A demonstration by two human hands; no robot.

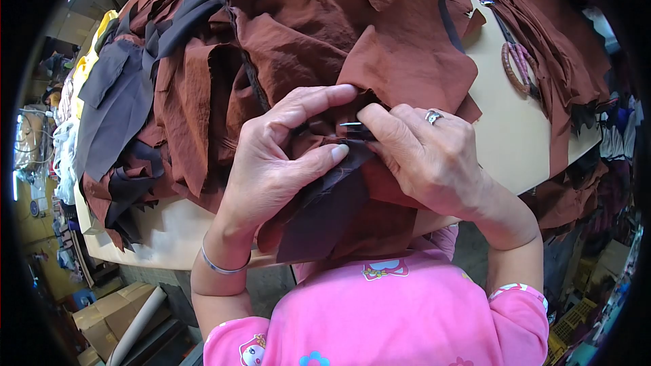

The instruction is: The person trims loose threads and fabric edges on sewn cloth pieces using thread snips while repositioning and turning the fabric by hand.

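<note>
Left hand (271, 156), thumb and forefinger parted, holds brown cloth (410, 61) on the counter (505, 132); right hand (430, 152) closes around a slim metal tool (350, 124). The cloth seems light and limp, best pinched at its edge.

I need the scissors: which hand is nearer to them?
Right. The right hand is left of the scissors, nearer the body; the left hand lies farther left.

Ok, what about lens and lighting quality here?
Head view only: strong wide-angle bowing, corners black; a light blown out at the left edge; the table evenly lit on the right; left hand and right hand reasonably sharp, the gap between them shadowed, a metal tip shining there.
</note>
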